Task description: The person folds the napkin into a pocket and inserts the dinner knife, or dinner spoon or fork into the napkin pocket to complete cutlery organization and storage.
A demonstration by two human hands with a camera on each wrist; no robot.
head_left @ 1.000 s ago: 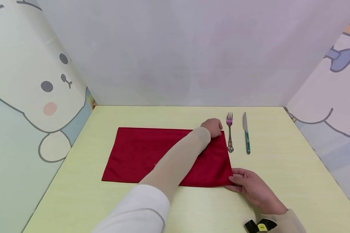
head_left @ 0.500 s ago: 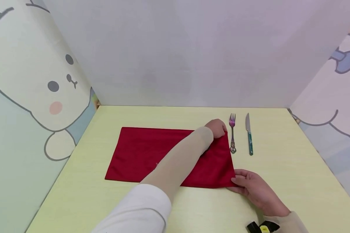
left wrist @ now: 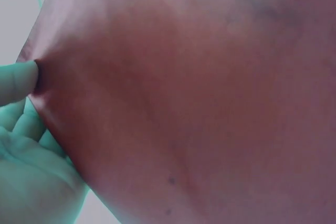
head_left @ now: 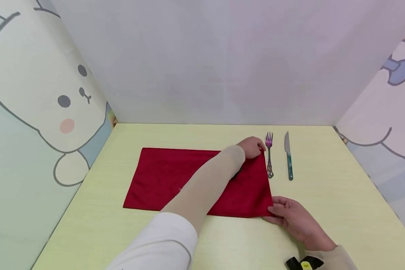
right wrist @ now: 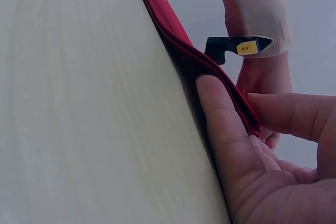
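Note:
A dark red cloth (head_left: pixel 168 176) lies as a wide rectangle on the pale table, with more than one layer showing along its edge in the right wrist view. My left arm reaches across it, and my left hand (head_left: pixel 251 147) pinches its far right corner. In the left wrist view the thumb (left wrist: pixel 18 81) presses on the fabric, which pulls into creases there, with the other fingers behind it. My right hand (head_left: pixel 300 227) holds the near right corner between thumb (right wrist: pixel 289 114) and fingers, one finger lying under the layers. The left forearm hides part of the cloth's middle.
Just right of the cloth lies a fork (head_left: pixel 269 155), its tines away from me. Beyond it is a knife (head_left: pixel 288 159) with a green handle. A pale back wall (head_left: pixel 216 67) and cartoon-printed side walls enclose the table (head_left: pixel 98 228).
The left hand has shifted slightly to the cloth's far right corner and gripped it. The right hand keeps its hold. The whole head view has drifted a little to the right.

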